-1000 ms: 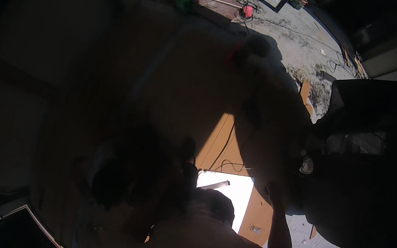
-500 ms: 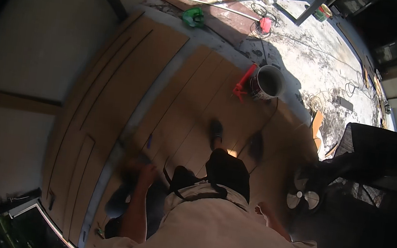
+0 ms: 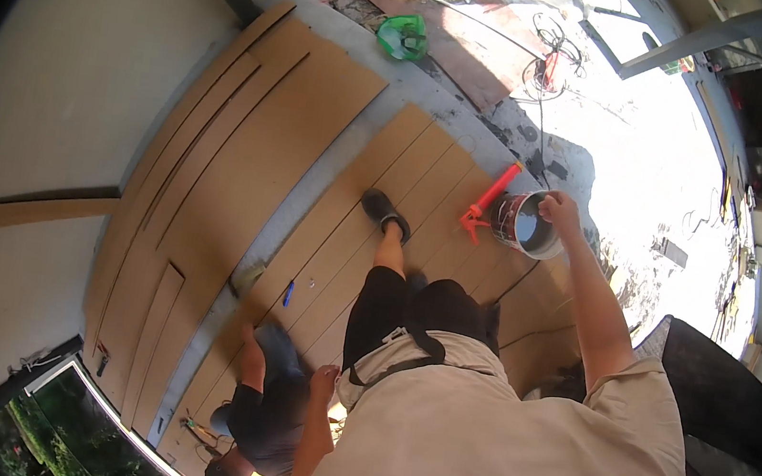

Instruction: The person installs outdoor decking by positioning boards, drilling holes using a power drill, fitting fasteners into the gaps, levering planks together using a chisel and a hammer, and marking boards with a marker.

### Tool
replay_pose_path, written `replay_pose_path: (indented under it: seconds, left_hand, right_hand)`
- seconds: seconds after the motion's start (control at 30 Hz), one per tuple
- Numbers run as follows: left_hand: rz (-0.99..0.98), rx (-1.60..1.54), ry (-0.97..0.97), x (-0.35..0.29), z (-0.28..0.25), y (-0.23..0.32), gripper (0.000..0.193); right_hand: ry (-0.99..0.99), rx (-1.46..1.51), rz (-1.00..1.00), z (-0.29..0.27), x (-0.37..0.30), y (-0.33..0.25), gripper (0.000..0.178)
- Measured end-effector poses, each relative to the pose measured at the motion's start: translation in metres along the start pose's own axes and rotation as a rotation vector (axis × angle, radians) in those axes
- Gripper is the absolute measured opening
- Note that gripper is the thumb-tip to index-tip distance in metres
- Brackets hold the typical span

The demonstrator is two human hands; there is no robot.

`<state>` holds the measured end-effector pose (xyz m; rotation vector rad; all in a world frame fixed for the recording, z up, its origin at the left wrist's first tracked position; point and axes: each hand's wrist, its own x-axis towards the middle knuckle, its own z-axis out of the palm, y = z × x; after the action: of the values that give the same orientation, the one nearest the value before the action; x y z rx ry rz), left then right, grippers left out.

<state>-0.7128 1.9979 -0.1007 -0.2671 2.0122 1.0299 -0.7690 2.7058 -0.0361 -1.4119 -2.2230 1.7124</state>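
Note:
My right arm stretches forward, and my right hand [image 3: 555,211] is closed on the rim of a round paint bucket [image 3: 510,226]. The bucket is tilted, with its open mouth facing right and grey inside. Against its left side is a red caulking gun [image 3: 490,199]. My left hand [image 3: 324,380] hangs beside my waist with the fingers curled, and nothing shows in it. Close to its left a co-worker in a dark shirt [image 3: 272,421] bends low over the boards, one hand near the gap between them.
Brown floor boards [image 3: 325,77] lie on both sides of a grey strip [image 3: 320,153]. A blue pen-like object [image 3: 288,293] rests on them. Farther off are a green plastic bag [image 3: 403,37] and a tangled cable [image 3: 554,54]. Black sheeting [image 3: 709,378] stands at right.
My right hand has come up from beside my body and taken hold of the bucket, which was upright and now leans. My left hand has moved back toward my waist.

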Motion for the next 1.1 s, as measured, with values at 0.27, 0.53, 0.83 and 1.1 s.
replay_pose_path:
  seconds: [0.27, 0.53, 0.83, 1.1]
  left_hand:
    - [-0.234, -0.505, 0.142, 0.14, -0.036, 0.137, 0.027]
    - [-0.041, -0.54, 0.321, 0.217, -0.103, 0.333, 0.025]
    - [-0.748, -0.59, 0.345, 0.219, 0.115, 0.324, 0.022]
    - [-1.035, -0.399, 0.209, 0.32, 0.198, 0.454, 0.025]
  right_hand:
    - [-0.567, -0.764, -0.212, 0.11, 0.08, -0.078, 0.03]
    - [-0.357, -0.688, -0.149, 0.145, 0.235, -0.149, 0.03]
    - [-0.726, -0.737, -0.068, 0.272, 0.56, -0.148, 0.031]
    - [-0.618, -1.13, -0.544, 0.422, 0.87, -0.105, 0.041]
